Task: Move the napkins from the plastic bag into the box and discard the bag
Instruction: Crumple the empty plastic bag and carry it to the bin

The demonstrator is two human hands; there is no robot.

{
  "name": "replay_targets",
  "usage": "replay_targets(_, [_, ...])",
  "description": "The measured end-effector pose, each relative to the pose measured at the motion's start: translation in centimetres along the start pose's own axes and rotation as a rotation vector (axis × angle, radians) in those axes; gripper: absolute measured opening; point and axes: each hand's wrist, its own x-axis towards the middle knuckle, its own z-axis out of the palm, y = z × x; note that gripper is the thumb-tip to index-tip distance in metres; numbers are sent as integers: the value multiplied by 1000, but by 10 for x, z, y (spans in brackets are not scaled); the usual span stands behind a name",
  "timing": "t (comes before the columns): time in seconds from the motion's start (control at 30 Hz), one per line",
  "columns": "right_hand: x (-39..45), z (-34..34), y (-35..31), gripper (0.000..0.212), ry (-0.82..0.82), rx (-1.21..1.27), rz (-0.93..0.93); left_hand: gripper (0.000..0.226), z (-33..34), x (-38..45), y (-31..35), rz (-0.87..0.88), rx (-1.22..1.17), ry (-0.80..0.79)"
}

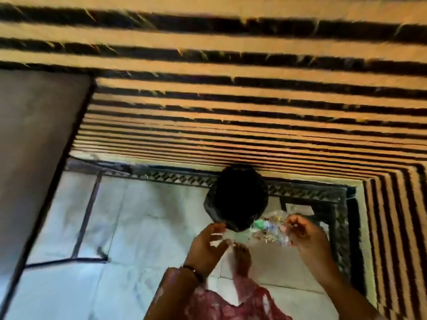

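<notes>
The crumpled clear plastic bag (269, 228), with small coloured print on it, hangs just right of a round black bin (236, 197) lined in black plastic. My right hand (305, 234) pinches the bag's right edge. My left hand (208, 244) hovers at the bin's near rim, fingers spread, with nothing in it. Neither the napkins nor the box are in view. The picture is blurred.
An orange and black striped cover (231, 100) fills the top and right side. A dark patterned rug border (323, 197) runs behind the bin. A grey panel (34, 146) stands at the left. My bare foot (241, 257) rests on the white tiled floor (138, 227).
</notes>
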Motion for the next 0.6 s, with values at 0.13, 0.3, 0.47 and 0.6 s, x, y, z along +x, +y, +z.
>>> replay_targets(0.13, [79,16,60,12,-17,-139,-36,51,36,69,-46,-85,139,83])
replay_targets(0.3, [146,66,123,3,24,-279,-162,78,65,151,-112,-98,444,28])
replay_targets(0.47, [206,120,177,10,-18,-452,-225,83,81,215,-171,-121,820,-73])
replay_targets(0.6, [252,166,211,5,-145,-580,-148,75,87,241,-203,-101,871,-69])
